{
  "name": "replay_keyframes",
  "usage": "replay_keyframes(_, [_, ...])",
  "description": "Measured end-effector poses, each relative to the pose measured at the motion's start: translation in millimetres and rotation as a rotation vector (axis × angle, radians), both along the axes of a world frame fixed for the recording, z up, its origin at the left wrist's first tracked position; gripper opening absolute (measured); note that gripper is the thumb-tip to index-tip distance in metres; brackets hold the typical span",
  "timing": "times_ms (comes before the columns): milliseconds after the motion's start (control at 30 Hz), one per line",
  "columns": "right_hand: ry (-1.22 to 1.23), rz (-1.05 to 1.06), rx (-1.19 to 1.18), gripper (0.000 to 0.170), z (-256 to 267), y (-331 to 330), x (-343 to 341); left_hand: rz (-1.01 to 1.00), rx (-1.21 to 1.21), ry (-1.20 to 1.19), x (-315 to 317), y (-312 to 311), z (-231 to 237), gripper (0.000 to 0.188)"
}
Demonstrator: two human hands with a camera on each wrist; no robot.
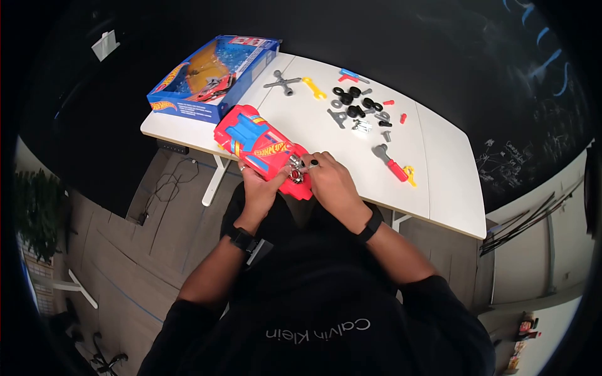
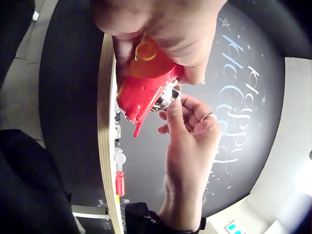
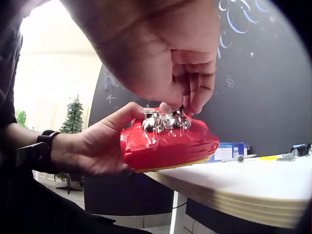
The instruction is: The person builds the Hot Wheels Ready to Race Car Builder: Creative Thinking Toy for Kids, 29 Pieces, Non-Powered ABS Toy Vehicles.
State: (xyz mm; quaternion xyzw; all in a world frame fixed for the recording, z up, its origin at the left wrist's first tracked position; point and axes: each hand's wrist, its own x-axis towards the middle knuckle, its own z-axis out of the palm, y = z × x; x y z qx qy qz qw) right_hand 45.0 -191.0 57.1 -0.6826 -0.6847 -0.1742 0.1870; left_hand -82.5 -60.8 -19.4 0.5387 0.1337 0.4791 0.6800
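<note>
The red plastic toy car with blue panels (image 1: 257, 141) is held off the white table (image 1: 448, 150) by the left hand (image 1: 258, 195), apparently for steadiness, while its shiny chrome engine piece (image 3: 165, 122) is pinched by the right hand's (image 1: 335, 188) fingertips, seemingly for control.

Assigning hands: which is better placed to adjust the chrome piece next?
Likely the right hand: its fingers pinch at the chrome piece from above, while the left hand grips the red toy car.
</note>
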Motion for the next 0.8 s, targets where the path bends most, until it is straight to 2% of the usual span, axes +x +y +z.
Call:
replay_keyframes(133, [0.143, -0.011, 0.043, 0.013, 0, -1, 1, 0.055, 0.004, -0.106, 6, -3, -4, 0.065])
replay_keyframes(200, [0.202, -0.005, 0.038, 0.011, 14, -2, 11, 0.023, 0.007, -0.06, 2, -4, -3, 0.063])
replay_keyframes(267, [0.533, -0.076, -0.218, 0.016, 43, -2, 52, -0.006, 0.015, -0.015, 0, -4, 0, 0.062])
replay_keyframes(333, [0.347, -0.21, -0.075, 0.018, 48, 5, 127, -0.022, 0.064, 0.02, -1, -4, 0, 0.076])
replay_keyframes(400, [0.136, -0.365, -0.036, 0.022, 46, 18, 202, -0.039, 0.066, 0.02, -2, -5, 1, 0.076])
replay_keyframes(433, [0.128, -0.364, -0.032, 0.022, 41, 22, 230, -0.057, 0.072, 0.02, -1, -5, 2, 0.077])
replay_keyframes(500, [0.038, -0.498, -0.139, 0.026, 33, 31, 274, -0.06, 0.061, 0.016, 0, -7, 4, 0.077])
replay_keyframes(667, [-0.05, -0.503, -0.439, 0.035, 6, 58, 317, -0.055, 0.031, -0.014, 0, -6, 1, 0.081])
replay_keyframes(800, [-0.205, -0.436, -0.469, 0.032, -9, 75, 322, -0.051, 0.02, -0.017, -2, -5, 4, 0.082])
